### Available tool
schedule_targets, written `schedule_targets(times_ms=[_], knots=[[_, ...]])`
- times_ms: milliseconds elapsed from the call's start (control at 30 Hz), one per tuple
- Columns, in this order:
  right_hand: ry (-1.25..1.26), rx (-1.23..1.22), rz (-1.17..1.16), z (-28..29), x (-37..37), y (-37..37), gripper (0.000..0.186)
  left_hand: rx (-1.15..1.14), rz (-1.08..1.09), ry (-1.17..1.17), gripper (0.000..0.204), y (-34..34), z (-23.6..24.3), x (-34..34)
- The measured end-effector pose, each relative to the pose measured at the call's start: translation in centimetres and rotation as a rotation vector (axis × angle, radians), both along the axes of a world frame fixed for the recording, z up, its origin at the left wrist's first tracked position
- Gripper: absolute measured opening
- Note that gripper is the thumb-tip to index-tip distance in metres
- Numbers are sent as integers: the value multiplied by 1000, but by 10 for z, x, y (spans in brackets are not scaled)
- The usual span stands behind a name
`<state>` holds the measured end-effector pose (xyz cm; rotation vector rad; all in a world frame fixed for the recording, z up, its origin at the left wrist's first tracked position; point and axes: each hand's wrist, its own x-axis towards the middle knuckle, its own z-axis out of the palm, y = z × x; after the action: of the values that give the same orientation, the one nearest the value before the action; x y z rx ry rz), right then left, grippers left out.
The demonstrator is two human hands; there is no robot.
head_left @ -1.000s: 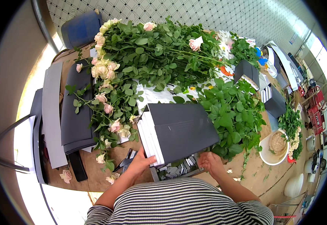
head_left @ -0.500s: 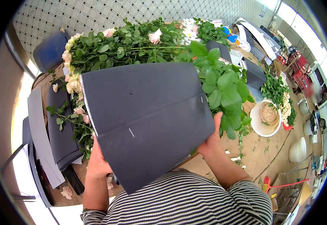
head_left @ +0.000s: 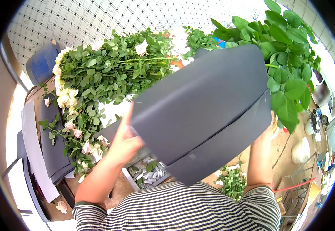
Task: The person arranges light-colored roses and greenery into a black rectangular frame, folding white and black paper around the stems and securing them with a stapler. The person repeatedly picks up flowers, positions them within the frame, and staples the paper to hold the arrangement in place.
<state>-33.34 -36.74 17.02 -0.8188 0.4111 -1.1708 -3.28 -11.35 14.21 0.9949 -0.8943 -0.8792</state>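
Observation:
A bundle wrapped in black sheet [head_left: 202,107] hangs in front of my body, tilted up to the right. Long green leafy stems [head_left: 286,61] stick out of its right end; any flowers inside are hidden by the wrap. My left hand [head_left: 125,144] grips the wrap's lower left edge, one finger stretched upward. At the right end, under the leaves, my right hand [head_left: 266,133] holds the bundle, its fingers partly hidden behind it. A seam runs lengthwise along the sheet, with a small shiny patch below it.
A heap of leafy roses [head_left: 113,69] lies on the table beyond, pale blooms leftward. Black sheets [head_left: 54,142] are stacked at left, near a blue barrel [head_left: 42,63]. Below my left hand sits a tray [head_left: 131,179] of small silvery pieces. A white bucket [head_left: 300,150] stands at right.
The wrapped bundle has moved right and tilted, its leafy end swinging up and right. Both hands have shifted right with it, uncovering the tray of silvery pieces.

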Motion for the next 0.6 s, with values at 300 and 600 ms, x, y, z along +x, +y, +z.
schedule_targets(times_ms=[300,600], knots=[[267,53,55,35,-18,-222,38,243,-342,-143,63,-186,-11,-55],[403,-63,357,38,93,-470,34,227,-145,-17,59,-377,-43,-46]])
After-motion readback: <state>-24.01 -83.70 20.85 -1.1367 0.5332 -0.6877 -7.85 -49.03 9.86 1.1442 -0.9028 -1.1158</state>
